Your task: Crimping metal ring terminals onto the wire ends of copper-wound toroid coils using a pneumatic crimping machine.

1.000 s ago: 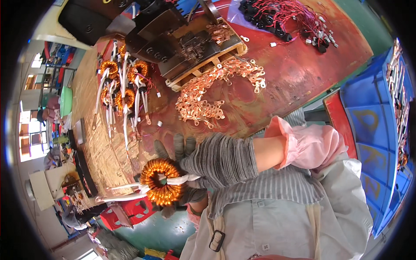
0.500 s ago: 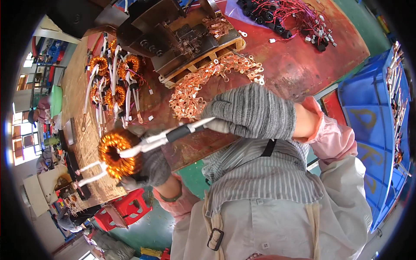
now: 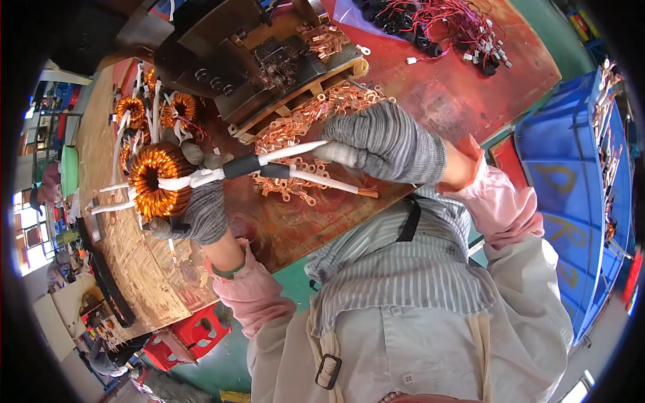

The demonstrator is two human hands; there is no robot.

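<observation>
My left hand, in a grey knit glove, is closed around a ring-shaped coil of copper wire. White leads with black sleeves run from the coil to the right, and shorter white ends stick out on its left side. My gloved right hand is closed at the tip of the upper white lead; its fingertips hide that tip. Below it, the other lead hangs free and ends in bare copper strands. A pile of copper cable lugs lies just beyond the leads, close to my right fingers.
A dark metal machine on a wooden pallet stands beyond the lugs. More coils lie at the far left. Black parts with red wires sit at the far right. A blue bin stands right of the table, a red stool lower left.
My left hand has carried the coil farther from me and slightly left. The two leads have spread apart, so the lower one's bare copper end now shows. My right hand has shifted slightly away.
</observation>
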